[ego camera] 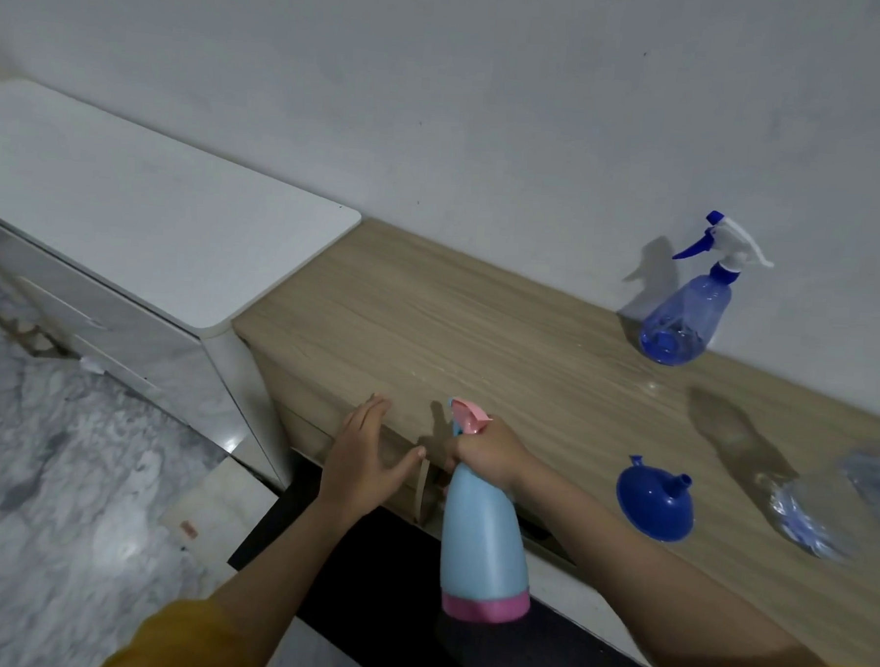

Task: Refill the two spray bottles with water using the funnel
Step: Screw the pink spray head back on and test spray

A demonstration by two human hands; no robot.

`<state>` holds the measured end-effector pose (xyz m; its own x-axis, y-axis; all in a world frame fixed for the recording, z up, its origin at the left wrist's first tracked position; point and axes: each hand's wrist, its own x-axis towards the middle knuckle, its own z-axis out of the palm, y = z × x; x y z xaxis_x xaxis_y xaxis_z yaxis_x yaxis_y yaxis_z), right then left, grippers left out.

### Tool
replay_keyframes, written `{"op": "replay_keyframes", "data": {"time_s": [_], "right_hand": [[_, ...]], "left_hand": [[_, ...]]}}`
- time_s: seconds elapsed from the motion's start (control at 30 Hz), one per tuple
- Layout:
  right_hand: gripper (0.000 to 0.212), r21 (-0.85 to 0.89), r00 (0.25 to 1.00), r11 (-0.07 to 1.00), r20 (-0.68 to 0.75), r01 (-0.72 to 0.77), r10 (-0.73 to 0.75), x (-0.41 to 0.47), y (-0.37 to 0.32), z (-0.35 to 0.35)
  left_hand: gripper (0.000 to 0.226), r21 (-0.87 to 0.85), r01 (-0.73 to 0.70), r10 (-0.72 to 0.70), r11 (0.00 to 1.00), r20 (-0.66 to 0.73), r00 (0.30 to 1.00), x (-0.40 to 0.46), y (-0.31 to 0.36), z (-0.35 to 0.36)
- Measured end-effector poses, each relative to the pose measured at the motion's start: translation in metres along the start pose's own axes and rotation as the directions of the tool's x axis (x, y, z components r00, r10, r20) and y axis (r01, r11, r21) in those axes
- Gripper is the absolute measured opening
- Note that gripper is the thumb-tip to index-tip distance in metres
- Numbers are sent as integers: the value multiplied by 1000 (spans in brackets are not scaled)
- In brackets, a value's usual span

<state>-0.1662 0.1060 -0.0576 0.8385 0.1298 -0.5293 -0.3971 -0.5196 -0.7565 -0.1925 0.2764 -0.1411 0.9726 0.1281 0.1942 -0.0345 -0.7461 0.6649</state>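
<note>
My right hand gripped the neck of the light blue spray bottle at six o'clock, off the wooden counter, my left hand spread loose beside it, the blue funnel at four, the translucent blue spray bottle at two, apparently near-empty.

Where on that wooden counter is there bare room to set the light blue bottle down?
The wooden counter is bare from its left end beside the white cabinet across to the blue spray bottle at the wall. It is crowded to the right: the blue funnel lies near the front edge, with a clear plastic bottle beyond it.
</note>
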Motion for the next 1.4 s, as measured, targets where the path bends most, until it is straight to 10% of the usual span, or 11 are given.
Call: {"op": "replay_keyframes", "data": {"time_s": [0.17,0.4,0.7,1.1,1.4], "right_hand": [[20,48,997,998,-74,-35,38,8,19,-39],[79,-32,988,996,-136,-78,73,-3,47,-84],[10,5,951,1000,-309,-9,10,-28,35,-100],[41,-34,710,871,-563,490,-422,-33,-41,-154],[27,-14,466,695,-732,719,-497,-38,-68,-177]], "left_hand": [[85,-24,-3,3,1000,14,1000,0,2,3],[81,-48,-67,69,997,59,996,4,33,17],[74,-203,-149,170,968,89,981,5,91,34],[68,-605,-5,254,796,327,910,16,182,25],[61,-585,-102,182,805,80,980,52,216,26]]}}
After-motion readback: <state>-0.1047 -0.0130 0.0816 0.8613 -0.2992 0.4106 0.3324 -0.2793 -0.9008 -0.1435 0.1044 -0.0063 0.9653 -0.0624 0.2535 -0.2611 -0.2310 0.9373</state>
